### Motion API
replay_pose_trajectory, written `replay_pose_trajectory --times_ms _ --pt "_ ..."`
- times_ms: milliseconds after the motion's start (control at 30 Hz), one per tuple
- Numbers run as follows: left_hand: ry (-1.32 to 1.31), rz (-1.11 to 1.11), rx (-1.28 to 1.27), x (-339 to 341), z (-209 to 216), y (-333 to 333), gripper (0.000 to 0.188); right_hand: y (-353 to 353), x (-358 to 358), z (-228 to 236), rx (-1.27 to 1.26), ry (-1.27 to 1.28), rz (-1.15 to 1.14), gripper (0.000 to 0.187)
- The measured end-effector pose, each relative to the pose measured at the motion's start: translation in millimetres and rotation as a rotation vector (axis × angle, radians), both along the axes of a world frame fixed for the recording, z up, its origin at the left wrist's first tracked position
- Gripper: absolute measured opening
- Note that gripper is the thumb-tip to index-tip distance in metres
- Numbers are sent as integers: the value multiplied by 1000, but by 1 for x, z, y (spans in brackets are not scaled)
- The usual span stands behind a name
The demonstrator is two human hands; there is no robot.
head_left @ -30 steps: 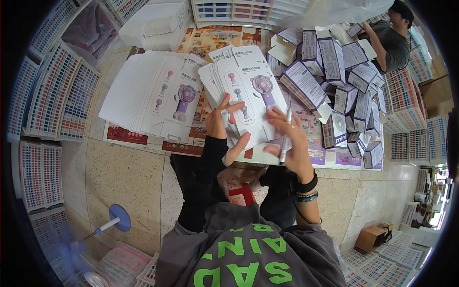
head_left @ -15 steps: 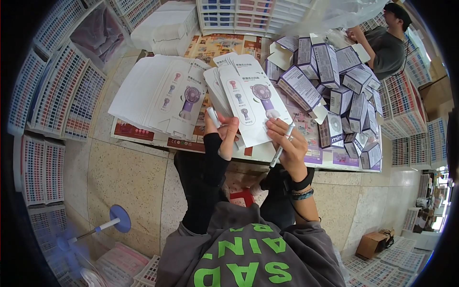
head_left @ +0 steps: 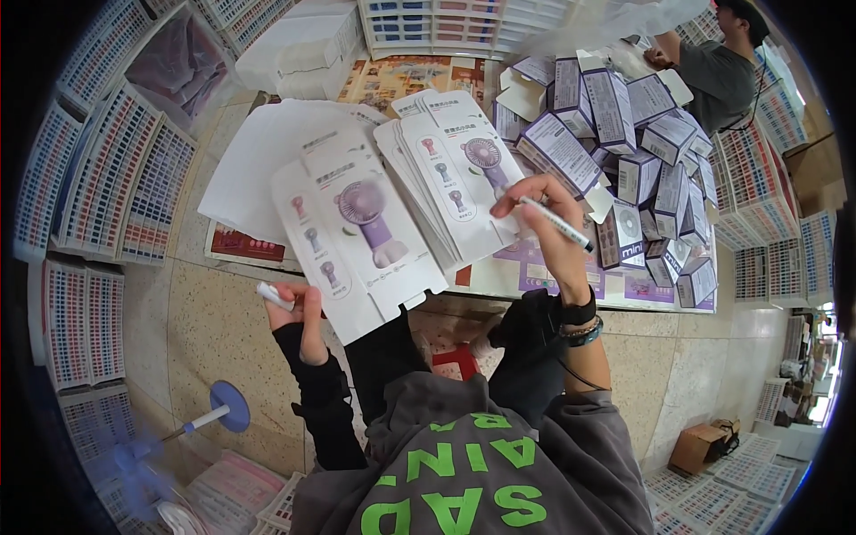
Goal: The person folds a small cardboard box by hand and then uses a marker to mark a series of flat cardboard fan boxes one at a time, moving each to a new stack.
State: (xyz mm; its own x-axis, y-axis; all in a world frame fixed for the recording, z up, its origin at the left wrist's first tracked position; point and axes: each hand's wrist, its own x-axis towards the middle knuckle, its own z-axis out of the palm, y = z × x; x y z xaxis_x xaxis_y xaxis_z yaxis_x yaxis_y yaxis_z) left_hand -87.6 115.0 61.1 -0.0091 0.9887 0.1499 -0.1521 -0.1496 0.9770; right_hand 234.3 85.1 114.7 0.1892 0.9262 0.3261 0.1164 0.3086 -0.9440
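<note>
My left hand (head_left: 303,319) is closed around a white marker cap (head_left: 274,297), beside the lower left edge of a flat printed carton (head_left: 385,281). This carton shows a purple hand fan and slants over the left pile, slightly blurred; whether my fingers grip it I cannot tell. In my right hand (head_left: 555,234) a slim white marker (head_left: 563,227) is held between the fingers. Its fingertips reach the right edge of a fanned stack of matching flat cartons (head_left: 450,165). The left pile of cartons (head_left: 245,169) lies white and partly covered.
Folded purple-and-white boxes (head_left: 615,125) are heaped at the table's right. White crates (head_left: 437,31) stand behind the table, beside a thick white stack (head_left: 303,53). A person (head_left: 722,71) sits at the far right. A blue fan (head_left: 230,406) and a red stool (head_left: 455,364) are below.
My left hand has moved left and nearer to me. A printed carton now lies slanted across the left pile. My right hand has shifted slightly up and right, with the marker turned.
</note>
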Motion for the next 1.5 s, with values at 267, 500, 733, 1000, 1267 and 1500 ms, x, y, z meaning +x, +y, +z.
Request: replay_pose_trajectory --times_ms 267,500,733,1000,1267,1500 --pt "-12 22 -27 3 -7 -9 29 -1 -6 -17 -208 157 29 6" --pt "-18 1 3 6 -6 -9 28 0 -6 -24 -248 -15 50 7" --pt "-87 -40 7 9 -15 -7 28 -9 -6 -11 103 -86 -217 22" --pt "-164 -81 44 13 -26 -5 25 -36 -9 -12 85 -950 -140 35" --pt "-294 68 -13 45 -37 -11 27 -36 -58 -2 616 -921 -269 23" --pt "-100 62 -116 47 -38 1 36 -39 -81 -26 672 -1013 -80 12"
